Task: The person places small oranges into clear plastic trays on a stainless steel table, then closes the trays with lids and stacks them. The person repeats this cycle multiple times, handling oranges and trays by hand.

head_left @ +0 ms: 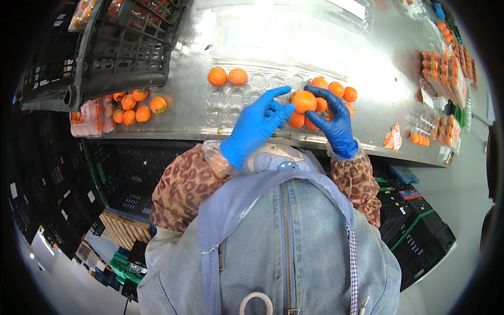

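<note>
My right hand [334, 120], in a dark blue glove, holds an orange persimmon [304, 102] between thumb and fingers. Beside it is my left hand [256, 122] in a lighter blue glove, its fingertips at the fruit's left side; whether they press on it is hard to tell. Below both lies a clear plastic tray with round cups [235, 97] on the steel table. Two persimmons [238, 76] sit in its top left cups. Several more persimmons [336, 89] are gathered at the right, around and under my right hand, which partly hides them.
A black plastic crate [122, 59] stands tilted at the left, with loose persimmons [143, 114] and filled packs [92, 118] by it. Stacked fruit packs [443, 75] and a crumpled printed label [393, 138] are at the right. The steel table's front edge [189, 137] runs before me.
</note>
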A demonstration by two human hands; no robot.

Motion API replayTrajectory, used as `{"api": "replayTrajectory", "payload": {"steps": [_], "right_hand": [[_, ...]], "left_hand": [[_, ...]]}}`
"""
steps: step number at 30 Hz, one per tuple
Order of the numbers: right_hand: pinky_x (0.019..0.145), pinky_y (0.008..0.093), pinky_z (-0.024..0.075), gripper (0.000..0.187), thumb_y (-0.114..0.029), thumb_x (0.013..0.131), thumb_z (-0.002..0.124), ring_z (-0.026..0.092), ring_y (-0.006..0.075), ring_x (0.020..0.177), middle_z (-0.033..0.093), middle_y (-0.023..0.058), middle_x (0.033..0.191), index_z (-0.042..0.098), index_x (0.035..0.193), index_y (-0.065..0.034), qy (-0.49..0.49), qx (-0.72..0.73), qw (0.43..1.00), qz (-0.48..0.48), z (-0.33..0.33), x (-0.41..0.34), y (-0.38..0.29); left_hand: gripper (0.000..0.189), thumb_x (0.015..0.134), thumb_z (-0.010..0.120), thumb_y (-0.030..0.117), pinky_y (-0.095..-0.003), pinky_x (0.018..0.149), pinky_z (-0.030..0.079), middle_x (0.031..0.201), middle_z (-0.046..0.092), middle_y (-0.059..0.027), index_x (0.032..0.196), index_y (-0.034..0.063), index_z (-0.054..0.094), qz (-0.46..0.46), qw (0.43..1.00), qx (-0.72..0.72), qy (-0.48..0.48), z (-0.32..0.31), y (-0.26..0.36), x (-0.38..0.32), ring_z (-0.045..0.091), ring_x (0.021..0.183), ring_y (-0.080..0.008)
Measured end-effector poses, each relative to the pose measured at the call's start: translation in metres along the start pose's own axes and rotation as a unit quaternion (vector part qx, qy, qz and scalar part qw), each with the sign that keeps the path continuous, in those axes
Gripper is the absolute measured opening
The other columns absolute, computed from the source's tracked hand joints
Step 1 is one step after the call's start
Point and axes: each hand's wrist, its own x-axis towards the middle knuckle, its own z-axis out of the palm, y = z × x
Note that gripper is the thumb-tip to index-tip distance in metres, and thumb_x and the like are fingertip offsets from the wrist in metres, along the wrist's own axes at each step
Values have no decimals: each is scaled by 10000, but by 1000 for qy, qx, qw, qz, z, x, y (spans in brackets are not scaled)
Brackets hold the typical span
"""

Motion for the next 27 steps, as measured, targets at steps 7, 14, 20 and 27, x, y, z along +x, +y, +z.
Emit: {"api": "replayTrajectory", "payload": {"steps": [7,14,20,27], "right_hand": [[940,312,460,437,-63,825,702,586,161,1039,615,65,1155,568,1241,-35,20,57,998,35,22,-15,4],[800,263,507,354,-189,907,650,599,123,896,634,62,1037,582,1203,-9,115,200,953,195,42,-22,5],[640,274,507,363,-338,961,547,606,139,705,637,85,879,590,1093,-2,82,250,935,237,43,-14,5],[645,264,496,374,-350,952,554,596,133,718,641,80,895,593,1098,-8,35,282,919,274,33,-5,3]], "left_hand": [[417,992,483,351,-221,617,463,777,575,-16,1272,57,579,-91,993,-41,-69,-6,8,10,542,672,-80],[376,968,525,349,-265,573,481,692,585,-56,1259,124,602,39,982,183,-10,0,-7,11,572,607,-112],[341,958,534,325,-293,529,471,645,574,-126,1229,137,621,107,970,218,29,0,-10,17,599,568,-164],[341,1013,439,284,-218,546,434,720,570,2,1238,96,613,-47,999,-2,-15,0,3,7,499,592,-63]]}}
